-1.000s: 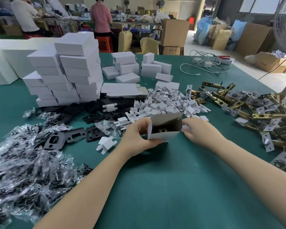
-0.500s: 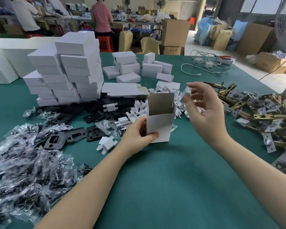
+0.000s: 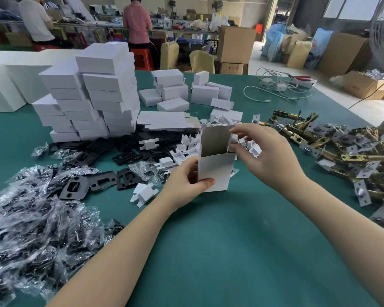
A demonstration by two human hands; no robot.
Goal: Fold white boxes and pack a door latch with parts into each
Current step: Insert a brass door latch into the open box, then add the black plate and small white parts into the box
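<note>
A small white box [image 3: 215, 171] stands upright on the green table [image 3: 231, 251], its top lid flap raised and open. My left hand [image 3: 184, 182] grips the box's lower left side, thumb across the front. My right hand [image 3: 264, 151] is at the box's top right edge, fingers pinching the side flap there. Brass door latches [image 3: 333, 149] lie heaped to the right. Behind the box sits a pile of white plastic inserts [image 3: 208, 140]. Black strike plates [image 3: 100, 182] lie to the left. What is inside the box is hidden.
Stacks of closed white boxes [image 3: 93, 94] rise at back left, with more loose boxes [image 3: 186, 91] behind. Bagged black parts [image 3: 31, 229] cover the left front. Flat box blanks [image 3: 164, 120] lie mid-table. White cables [image 3: 275, 87] sit far right. Two people work at a distant bench.
The box went from tilted on its side to upright. My right hand rose from the table, then came down to the box's top right flap.
</note>
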